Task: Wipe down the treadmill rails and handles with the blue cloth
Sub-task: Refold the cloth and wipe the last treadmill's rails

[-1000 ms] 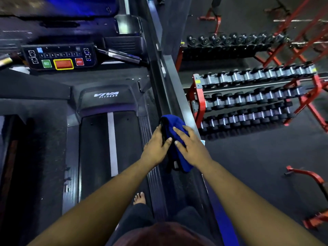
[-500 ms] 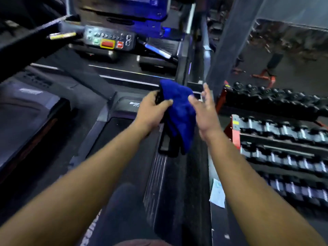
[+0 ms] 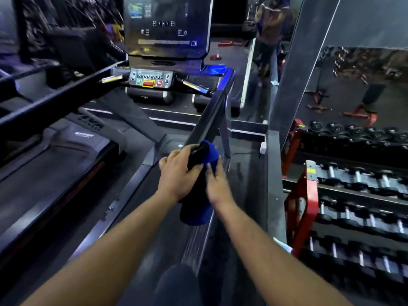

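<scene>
Both hands have slid onto the near end of the treadmill's right handrail (image 3: 208, 120), where half a second ago they held the blue cloth (image 3: 199, 191) in the air short of the console; a second ago they hovered low over the deck's side rail. The view has lifted, so the upright display screen (image 3: 166, 26) now fills the 12 o'clock position and the control panel (image 3: 151, 80) sits below it.

One cloth, two hands, two bare forearms are in view. The cloth is draped over the rail's near tip, just below frame centre, its top bunched around the black end cap and its lower part hanging toward 6 o'clock. The left hand (image 3: 176, 175) has its grip curled round the cloth-covered rail from the 9 o'clock side, thumb across the top. The right hand (image 3: 217, 184) presses in from 3 o'clock, fingers curled onto the cloth; motion blur hides how tightly.

Two silver pulse handles angle out from the panel, one to each side. A second treadmill (image 3: 72, 151) lies at 9 o'clock. At 3 o'clock a red rack (image 3: 305, 195) carries three visible tiers of dumbbells; their number cannot be counted through the blur. A person's figure (image 3: 270, 23) shows at 1 o'clock
</scene>
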A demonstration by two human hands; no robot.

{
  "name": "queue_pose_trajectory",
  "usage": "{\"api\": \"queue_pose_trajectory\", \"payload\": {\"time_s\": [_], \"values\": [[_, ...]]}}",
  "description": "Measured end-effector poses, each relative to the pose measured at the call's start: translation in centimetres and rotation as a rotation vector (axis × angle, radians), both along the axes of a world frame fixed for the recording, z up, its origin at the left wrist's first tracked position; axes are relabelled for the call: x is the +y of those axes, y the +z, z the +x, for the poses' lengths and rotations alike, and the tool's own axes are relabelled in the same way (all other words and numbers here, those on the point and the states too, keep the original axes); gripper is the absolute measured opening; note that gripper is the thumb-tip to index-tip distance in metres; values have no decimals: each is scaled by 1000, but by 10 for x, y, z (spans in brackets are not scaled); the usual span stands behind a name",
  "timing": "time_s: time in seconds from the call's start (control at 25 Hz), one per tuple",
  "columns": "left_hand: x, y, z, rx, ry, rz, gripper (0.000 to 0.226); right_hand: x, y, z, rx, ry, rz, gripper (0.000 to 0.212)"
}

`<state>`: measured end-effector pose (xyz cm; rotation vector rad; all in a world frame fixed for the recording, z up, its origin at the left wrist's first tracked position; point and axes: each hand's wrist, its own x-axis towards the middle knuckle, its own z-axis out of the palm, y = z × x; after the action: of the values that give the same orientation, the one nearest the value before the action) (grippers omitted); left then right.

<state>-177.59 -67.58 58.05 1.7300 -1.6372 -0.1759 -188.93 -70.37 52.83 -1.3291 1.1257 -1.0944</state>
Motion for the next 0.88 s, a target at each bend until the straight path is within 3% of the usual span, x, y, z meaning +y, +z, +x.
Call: {"api": "queue_pose_trajectory", "payload": {"time_s": [0.08,0.2,0.24,0.32,0.52,0.64,0.76,0.88], "values": [[-8,2,10,61,102,74,46,4,1,14,-4,65,-8,60],[-23,11,19,565,119,157,39,-3,4,30,-36,139,3,58],[-29,9,20,656,124,174,37,-7,4,37,-37,134,-2,58],[-41,12,20,708,138,176,45,-31,7,48,-2,120,-7,65],[-65,2,26,616,44,144,69,-116,17,52,-36,20,30,69],[-65,-4,25,490,20,153,78,-67,1,56,-85,-42,-10,67],[-69,-8,27,483,22,154,75,-13,-11,56,-180,-30,-29,67],[-71,-12,29,420,-22,204,73,-69,-29,64,-273,-133,91,68]]}}
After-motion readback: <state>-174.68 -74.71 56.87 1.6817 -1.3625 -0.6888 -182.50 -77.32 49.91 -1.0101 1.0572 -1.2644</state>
